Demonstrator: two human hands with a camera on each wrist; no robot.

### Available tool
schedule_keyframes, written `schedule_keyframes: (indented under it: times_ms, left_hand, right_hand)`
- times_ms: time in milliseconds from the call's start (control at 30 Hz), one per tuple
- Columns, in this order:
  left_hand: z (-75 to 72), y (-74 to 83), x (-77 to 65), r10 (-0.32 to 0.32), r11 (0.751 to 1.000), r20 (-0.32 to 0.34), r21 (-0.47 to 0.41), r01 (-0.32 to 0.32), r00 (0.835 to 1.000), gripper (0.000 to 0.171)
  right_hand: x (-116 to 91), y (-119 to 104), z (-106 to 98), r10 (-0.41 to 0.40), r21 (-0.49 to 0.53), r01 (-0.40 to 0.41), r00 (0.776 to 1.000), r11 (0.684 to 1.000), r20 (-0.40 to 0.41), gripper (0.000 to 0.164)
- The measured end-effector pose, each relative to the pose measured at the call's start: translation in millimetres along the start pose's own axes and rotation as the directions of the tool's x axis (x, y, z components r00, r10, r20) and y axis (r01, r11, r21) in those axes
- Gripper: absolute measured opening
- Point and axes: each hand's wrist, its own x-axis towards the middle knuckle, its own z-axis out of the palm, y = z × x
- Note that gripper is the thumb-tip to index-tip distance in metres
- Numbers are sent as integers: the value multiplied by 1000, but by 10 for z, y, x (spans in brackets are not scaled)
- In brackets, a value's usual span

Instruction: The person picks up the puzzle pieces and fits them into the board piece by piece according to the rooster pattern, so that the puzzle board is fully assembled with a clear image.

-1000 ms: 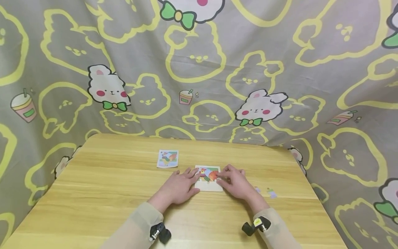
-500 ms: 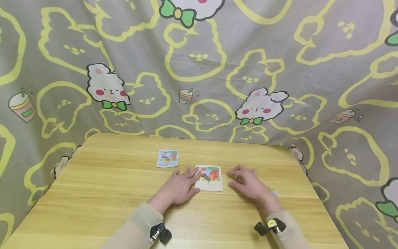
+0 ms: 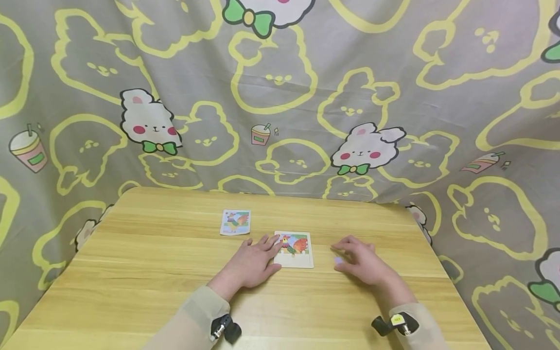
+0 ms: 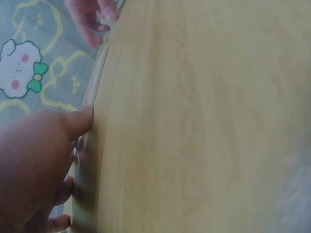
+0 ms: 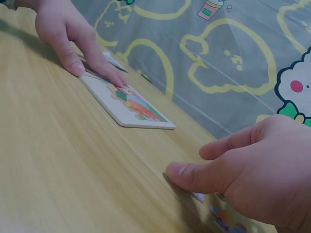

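A square puzzle board with a partly filled rooster picture lies flat on the table. My left hand rests at its left side, fingers extended; in the right wrist view the index fingertip is on the picture and the thumb is at the board's near corner. To the right of the board, my right hand is low over the table, with thumb and index finger apart. A small purple puzzle piece shows between them; in the right wrist view the thumb covers most of this piece. Another colourful piece lies beneath the hand.
A printed rooster card lies behind and left of the board. The wooden table ends at a patterned cloth hanging behind it. Both sleeves carry black wrist cameras.
My right hand has moved from the board rightward to the loose puzzle pieces, covering the far one and exposing a purple piece by its thumb. My left hand has stayed put.
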Motion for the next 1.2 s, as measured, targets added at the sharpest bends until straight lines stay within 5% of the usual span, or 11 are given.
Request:
schedule_keyframes:
  times_ms: [300,567,867,1200]
  left_hand:
    - [14,-6,-2,1,1000,-11,-8,-1,1000,63]
    - [32,-18,-4,6,1000,-19,-11,-7,1000,62]
    - [19,-17,-6,6,1000,-16,-2,-6,1000,63]
    - [26,-20,-6,5,1000,-9,-11,-5,1000,63]
  right_hand:
    - [-56,25,-7,45,34,-46,998,998,32,39]
    - [-72,29,38,124,15,-123,992,992,-20,38]
    - [-137,-10,69,62,-30,-64,996,997,-64,36]
    - [-184,-51,62,60,-113,-57,998,992,27,44]
